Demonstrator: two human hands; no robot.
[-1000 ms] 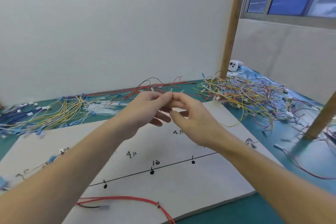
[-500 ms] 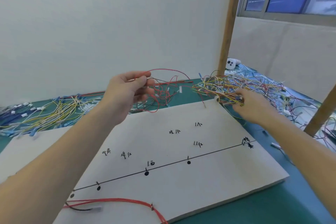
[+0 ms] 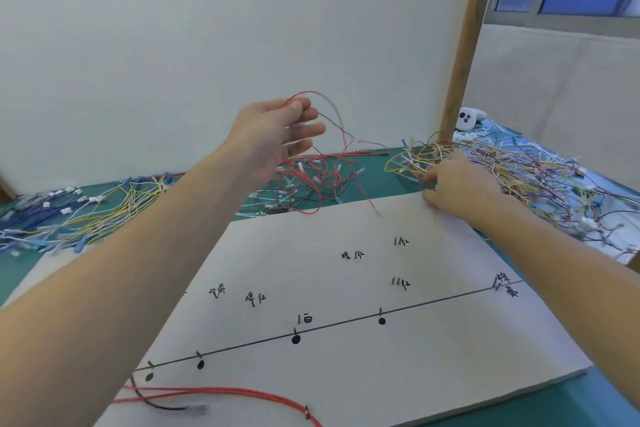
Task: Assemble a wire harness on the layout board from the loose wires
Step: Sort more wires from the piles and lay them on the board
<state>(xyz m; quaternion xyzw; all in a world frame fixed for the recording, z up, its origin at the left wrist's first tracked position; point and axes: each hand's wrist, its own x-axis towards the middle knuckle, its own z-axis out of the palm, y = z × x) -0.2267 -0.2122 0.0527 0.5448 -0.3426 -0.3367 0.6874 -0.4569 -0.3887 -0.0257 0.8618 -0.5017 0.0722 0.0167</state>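
Now: thin red wire pinched high in left hand, other fingers loosely spread, trailing down-right toward white layout board. Right hand nearer, curled into yellow-red wire tangle at board's far-right corner; hold unclear.

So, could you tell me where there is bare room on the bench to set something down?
The layout board is bare between its black line and its near edge, right of the red wire bundle. Its far strip is bare up to the red tangle. Crowded: the yellow pile around the right hand, and the blue and yellow wires at left.
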